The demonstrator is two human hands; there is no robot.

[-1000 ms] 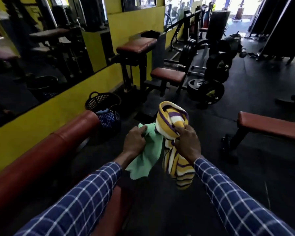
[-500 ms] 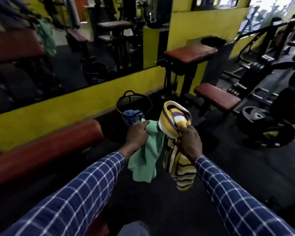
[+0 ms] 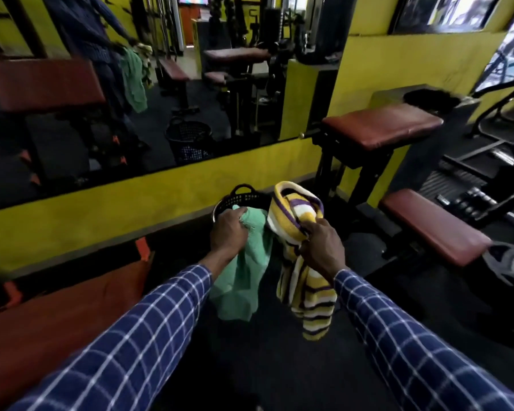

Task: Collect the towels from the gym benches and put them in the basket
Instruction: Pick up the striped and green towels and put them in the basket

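My left hand (image 3: 229, 232) grips a green towel (image 3: 244, 280) that hangs down below it. My right hand (image 3: 321, 247) grips a yellow, white and purple striped towel (image 3: 297, 215), bunched above the fist and trailing beneath it. Both towels are held in the air in front of me. Just beyond the hands stands a black mesh basket (image 3: 241, 197) with a loop handle, on the floor against the yellow wall. The towels and hands hide most of the basket, and I cannot see inside it.
A red padded bench (image 3: 57, 315) runs along the near left. Further red bench pads stand at the right (image 3: 433, 229) and behind it (image 3: 380, 126). A wall mirror (image 3: 131, 99) spans the left. Weight plates (image 3: 511, 262) lie at the far right on dark floor.
I have turned and walked toward the basket, which now sits directly behind my hands instead of off to the left. Both hands keep the same grip on their towels.
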